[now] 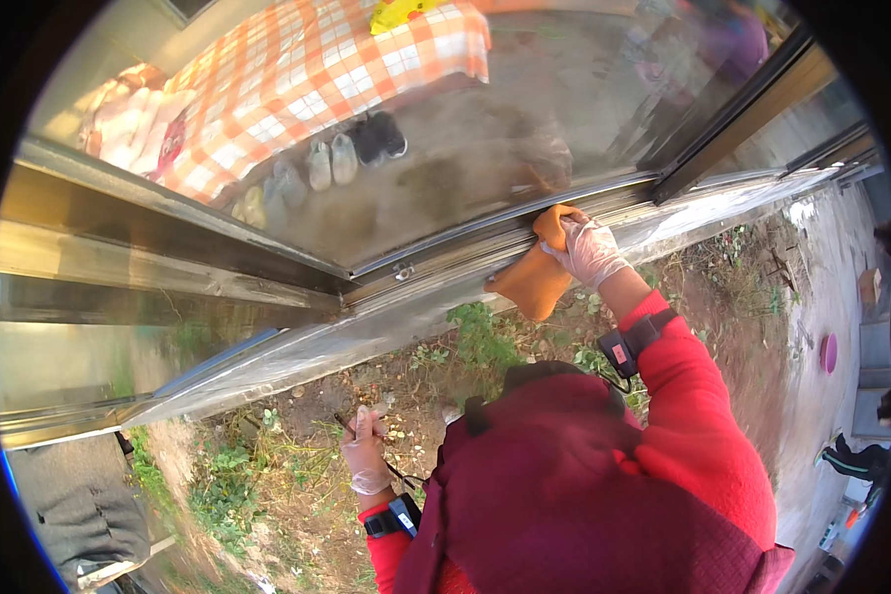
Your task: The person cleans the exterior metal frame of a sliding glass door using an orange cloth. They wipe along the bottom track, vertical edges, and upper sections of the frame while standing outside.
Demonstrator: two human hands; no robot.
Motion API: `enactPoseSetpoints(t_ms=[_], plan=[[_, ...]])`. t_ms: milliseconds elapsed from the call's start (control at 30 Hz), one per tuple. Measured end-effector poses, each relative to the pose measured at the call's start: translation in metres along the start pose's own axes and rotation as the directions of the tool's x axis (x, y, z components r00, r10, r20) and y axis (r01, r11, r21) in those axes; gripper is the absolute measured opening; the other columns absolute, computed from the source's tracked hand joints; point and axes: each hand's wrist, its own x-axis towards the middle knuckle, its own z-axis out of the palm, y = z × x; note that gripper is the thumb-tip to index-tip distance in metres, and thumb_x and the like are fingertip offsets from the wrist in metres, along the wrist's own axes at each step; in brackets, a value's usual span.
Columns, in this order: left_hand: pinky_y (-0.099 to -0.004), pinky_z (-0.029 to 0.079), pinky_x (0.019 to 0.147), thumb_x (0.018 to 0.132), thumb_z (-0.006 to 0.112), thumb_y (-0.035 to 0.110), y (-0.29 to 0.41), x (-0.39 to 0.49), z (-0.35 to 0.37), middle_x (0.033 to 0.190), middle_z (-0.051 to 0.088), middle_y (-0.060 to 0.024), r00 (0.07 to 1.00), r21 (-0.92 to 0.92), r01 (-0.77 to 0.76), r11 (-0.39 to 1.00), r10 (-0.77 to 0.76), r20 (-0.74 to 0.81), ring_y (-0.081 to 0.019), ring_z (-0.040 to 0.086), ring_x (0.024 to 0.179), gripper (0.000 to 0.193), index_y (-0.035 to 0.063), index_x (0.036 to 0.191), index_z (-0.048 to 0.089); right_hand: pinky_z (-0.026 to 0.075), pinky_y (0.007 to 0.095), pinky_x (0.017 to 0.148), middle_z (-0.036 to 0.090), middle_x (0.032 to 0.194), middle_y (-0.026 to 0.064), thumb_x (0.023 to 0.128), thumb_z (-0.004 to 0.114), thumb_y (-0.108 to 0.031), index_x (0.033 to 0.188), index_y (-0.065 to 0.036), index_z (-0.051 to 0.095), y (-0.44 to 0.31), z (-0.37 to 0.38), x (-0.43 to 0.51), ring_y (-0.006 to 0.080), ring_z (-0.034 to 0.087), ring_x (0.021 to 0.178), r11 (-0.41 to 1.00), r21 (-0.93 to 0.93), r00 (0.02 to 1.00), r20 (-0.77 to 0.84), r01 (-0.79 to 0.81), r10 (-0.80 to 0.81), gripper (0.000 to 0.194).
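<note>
An orange cloth is gripped by my right hand, which wears a clear plastic glove. Part of the cloth lies on the metal window track and the rest hangs over the sill edge. Above the track stands a glass pane in a metal frame. Also gloved, my left hand is at the lower left above the plants, its fingers closed on a thin dark object that I cannot identify.
Behind the glass, a checked orange-and-white cloth covers a bed or table, with shoes below. A concrete ledge runs under the track. Green plants grow on the ground beneath. Farther right lie a pink basin and a partly visible person.
</note>
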Motion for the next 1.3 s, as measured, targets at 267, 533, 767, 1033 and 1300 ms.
enactPoseSetpoints(t_ms=[267, 533, 767, 1033, 1300], plan=[[-0.0197, 0.024, 0.05, 0.097, 0.062, 0.03, 0.034, -0.012, 0.015, 0.065, 0.053, 0.0064, 0.994, 0.15, -0.109, 0.983, 0.106, 0.023, -0.0021, 0.04, 0.056, 0.027, 0.0049, 0.088, 0.069, 0.051, 0.0419, 0.087, 0.069, 0.104, 0.0151, 0.085, 0.066, -0.045, 0.109, -0.007, 0.065, 0.048, 0.006, -0.017, 0.0339, 0.063, 0.102, 0.958, 0.151, 0.948, -0.175, -0.242, 0.267, 0.045], [-0.0216, 0.023, 0.049, 0.097, 0.059, 0.033, 0.06, -0.005, 0.044, 0.061, 0.05, 0.0077, 0.968, 0.339, -0.236, 0.911, 0.189, 0.167, -0.0018, 0.034, 0.052, 0.031, 0.0067, 0.085, 0.07, 0.05, 0.0317, 0.071, 0.07, 0.079, 0.0073, 0.089, 0.066, -0.043, 0.103, -0.002, 0.071, 0.077, -0.045, -0.062, 0.0148, 0.065, 0.076, 0.486, 0.795, 0.739, -0.073, -0.362, 0.669, 0.044], [-0.0239, 0.036, 0.055, 0.098, 0.059, 0.033, 0.073, 0.003, 0.083, 0.064, 0.056, 0.0036, 0.885, 0.433, -0.382, 0.816, 0.189, 0.425, -0.0053, 0.047, 0.059, 0.033, 0.0042, 0.088, 0.071, 0.049, 0.0289, 0.08, 0.068, 0.096, 0.0046, 0.091, 0.066, -0.037, 0.116, 0.002, 0.064, 0.088, -0.097, -0.099, 0.0147, 0.063, 0.086, 0.185, 0.956, 0.664, 0.013, -0.227, 0.748, 0.046], [-0.0247, 0.046, 0.059, 0.099, 0.058, 0.025, 0.082, 0.007, 0.134, 0.083, 0.072, -0.0039, 0.712, 0.374, -0.547, 0.749, 0.181, 0.679, -0.0075, 0.054, 0.059, 0.028, 0.0014, 0.092, 0.07, 0.044, 0.0385, 0.103, 0.062, 0.122, 0.0168, 0.092, 0.06, -0.024, 0.126, 0.008, 0.052, 0.097, -0.06, -0.142, 0.0272, 0.061, 0.111, -0.305, 0.946, 0.723, 0.137, 0.106, 0.678, 0.047], [-0.0242, 0.047, 0.058, 0.099, 0.058, 0.024, 0.08, 0.005, 0.144, 0.083, 0.072, -0.0047, 0.673, 0.348, -0.531, 0.773, 0.135, 0.727, -0.0071, 0.055, 0.06, 0.027, 0.0013, 0.091, 0.071, 0.045, 0.043, 0.103, 0.058, 0.128, 0.0179, 0.093, 0.058, -0.021, 0.129, 0.008, 0.049, 0.085, -0.06, -0.155, 0.0298, 0.058, 0.116, -0.589, 0.748, 0.829, 0.095, 0.306, 0.551, 0.047]])
